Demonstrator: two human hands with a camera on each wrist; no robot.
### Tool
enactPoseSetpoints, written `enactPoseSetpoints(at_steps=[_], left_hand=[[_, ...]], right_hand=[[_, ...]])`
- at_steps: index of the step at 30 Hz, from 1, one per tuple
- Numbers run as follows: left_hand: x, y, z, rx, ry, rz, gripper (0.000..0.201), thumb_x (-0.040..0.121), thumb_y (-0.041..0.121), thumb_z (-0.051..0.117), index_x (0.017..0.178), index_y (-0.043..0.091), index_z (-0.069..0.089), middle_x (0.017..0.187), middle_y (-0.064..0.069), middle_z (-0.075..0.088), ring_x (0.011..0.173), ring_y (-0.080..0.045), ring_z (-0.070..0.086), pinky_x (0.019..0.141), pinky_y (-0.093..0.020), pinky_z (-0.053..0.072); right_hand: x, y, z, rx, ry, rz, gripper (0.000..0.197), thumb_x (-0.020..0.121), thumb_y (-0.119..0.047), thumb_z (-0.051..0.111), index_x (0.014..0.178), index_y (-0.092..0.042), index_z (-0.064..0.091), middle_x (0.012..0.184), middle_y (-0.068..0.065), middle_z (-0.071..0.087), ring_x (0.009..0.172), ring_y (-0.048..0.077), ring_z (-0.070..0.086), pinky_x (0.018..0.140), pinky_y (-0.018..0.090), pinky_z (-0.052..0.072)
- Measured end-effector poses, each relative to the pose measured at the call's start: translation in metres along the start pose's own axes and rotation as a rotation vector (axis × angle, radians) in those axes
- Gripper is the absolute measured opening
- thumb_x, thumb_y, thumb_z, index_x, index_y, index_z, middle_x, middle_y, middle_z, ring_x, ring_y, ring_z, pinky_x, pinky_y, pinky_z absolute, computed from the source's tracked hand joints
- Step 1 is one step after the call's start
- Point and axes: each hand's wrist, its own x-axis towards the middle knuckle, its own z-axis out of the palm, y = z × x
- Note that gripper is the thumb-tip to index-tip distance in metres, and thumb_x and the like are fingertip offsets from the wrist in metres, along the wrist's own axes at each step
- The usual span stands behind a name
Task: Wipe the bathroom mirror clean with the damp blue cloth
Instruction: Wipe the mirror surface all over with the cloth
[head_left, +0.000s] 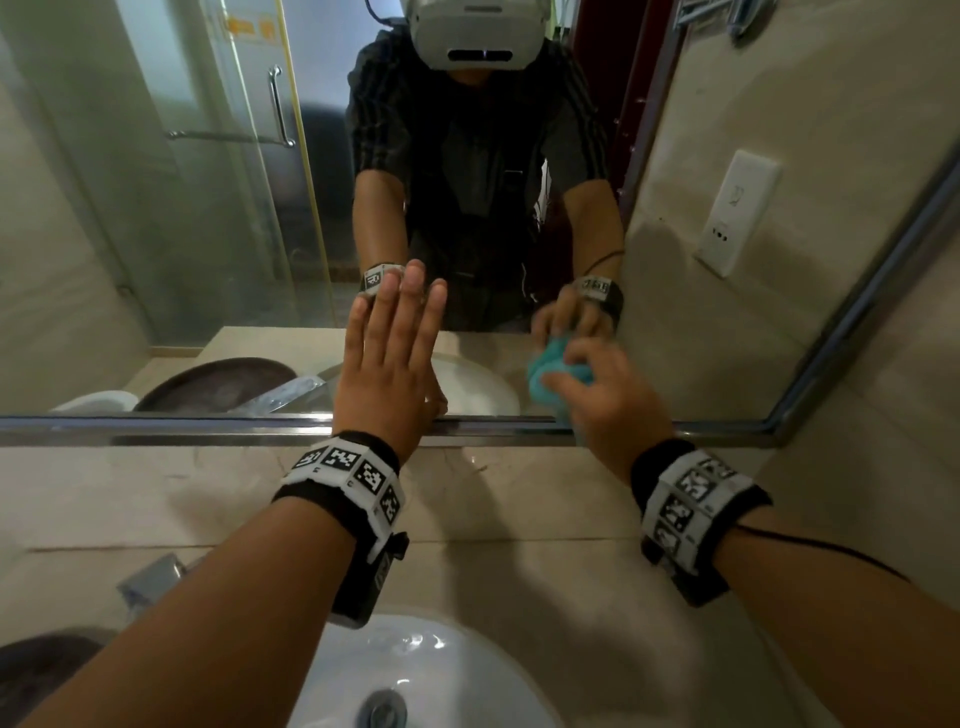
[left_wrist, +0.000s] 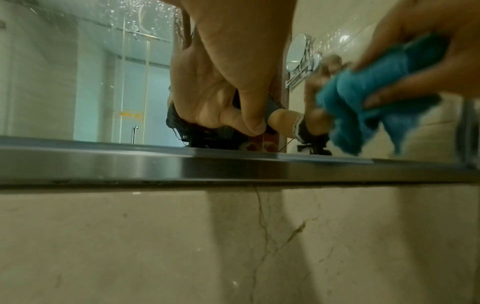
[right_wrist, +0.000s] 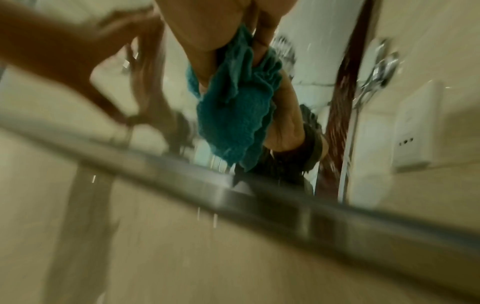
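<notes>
Forearms are extended over sink. Left hand is pressed flat, fingers straight, on mirror. Blue cloth, bunched in right hand, is held against lower glass. Wiping judged underway; upper glass likely next.

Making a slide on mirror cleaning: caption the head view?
Left hand flat on the mirror while the right hand holds the blue cloth against it.

A bathroom. Big wall mirror with a shiny metal frame along its bottom edge. White sink with a drain below it, set in a pale stone counter. Glass shower door with a handle seen in the mirror. Tan tiled wall at the right edge.
</notes>
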Motion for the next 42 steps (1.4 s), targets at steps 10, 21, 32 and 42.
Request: enactPoseSetpoints(at_steps=[10, 21, 32, 42], left_hand=[[0.002, 0.033, 0.006, -0.009, 0.022, 0.034, 0.130, 0.063, 0.042, 0.080, 0.149, 0.014, -0.012, 0.154, -0.008, -0.025, 0.142, -0.025, -0.021, 0.116, -0.048, -0.005], [0.002, 0.033, 0.010, 0.029, 0.004, 0.018, 0.133, 0.061, 0.047, 0.080, 0.148, 0.014, -0.016, 0.152, -0.008, -0.028, 0.142, -0.026, -0.018, 0.115, -0.049, -0.006], [0.003, 0.032, 0.008, 0.051, -0.005, 0.018, 0.133, 0.061, 0.049, 0.079, 0.148, 0.012, -0.015, 0.152, -0.009, -0.029, 0.141, -0.026, -0.024, 0.115, -0.049, -0.008], [0.003, 0.034, 0.009, 0.045, -0.052, 0.009, 0.139, 0.059, 0.062, 0.077, 0.147, 0.013, -0.018, 0.148, -0.008, -0.037, 0.139, -0.026, -0.028, 0.114, -0.050, -0.008]], right_hand=[[-0.004, -0.013, -0.004, 0.183, 0.105, 0.047, 0.045, 0.058, -0.011, 0.086, 0.095, -0.017, 0.061, 0.097, 0.010, 0.062, 0.080, 0.017, 0.059, 0.056, 0.026, 0.055], [0.068, -0.026, -0.050, 0.314, 0.401, 0.207, 0.021, 0.085, -0.019, 0.061, 0.105, -0.014, 0.060, 0.120, 0.005, 0.047, 0.110, 0.015, 0.043, 0.084, 0.015, 0.046], [-0.003, -0.011, -0.009, 0.128, -0.030, 0.016, 0.040, 0.058, -0.008, 0.083, 0.095, -0.008, 0.067, 0.107, 0.016, 0.060, 0.088, 0.036, 0.058, 0.068, 0.036, 0.053], [-0.011, -0.020, 0.013, 0.115, -0.018, -0.010, 0.040, 0.058, -0.017, 0.084, 0.095, -0.012, 0.068, 0.106, 0.013, 0.061, 0.092, 0.032, 0.058, 0.073, 0.038, 0.053]])
